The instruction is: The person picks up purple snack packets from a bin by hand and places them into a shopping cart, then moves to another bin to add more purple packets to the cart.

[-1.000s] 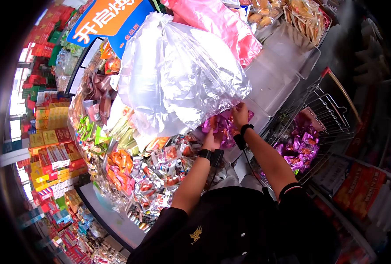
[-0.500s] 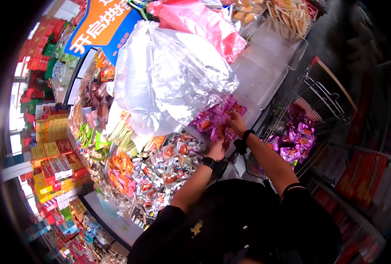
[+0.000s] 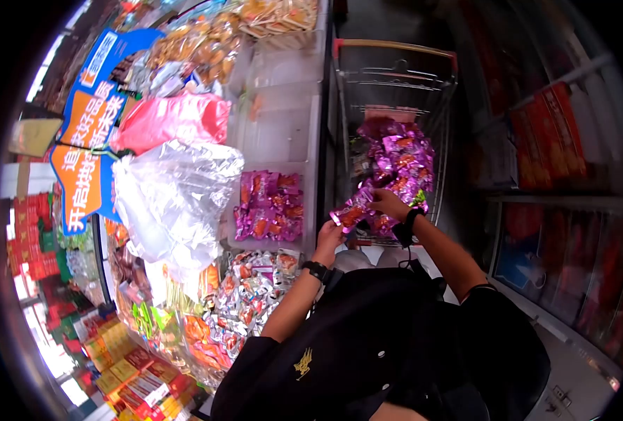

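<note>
A shiny purple snack packet [image 3: 353, 211] spans the gap between my two hands, over the near end of a wire shopping cart [image 3: 342, 95]. My left hand [image 3: 329, 237] pinches its lower left end. On the other side, my right hand [image 3: 390, 205] is closed at the packet's upper right; whether it grips further packets is hidden. Inside the cart lies a heap of similar purple packets [image 3: 404, 158]. Left of my hands, more purple snack packets [image 3: 269, 207] lie side by side in a clear bin [image 3: 310, 203].
Silver-wrapped snacks [image 3: 244, 295] fill the compartment nearer me. A bunched clear plastic bag [image 3: 174, 203] and a pink bag [image 3: 178, 123] sit on the display's left. A blue-orange sign [image 3: 87, 154] stands behind. Shelves with red packages [image 3: 550, 137] are at right.
My view has turned right, toward the cart. Both hands have moved from the purple packets in the bin to the cart's near end, now with a packet between them.
</note>
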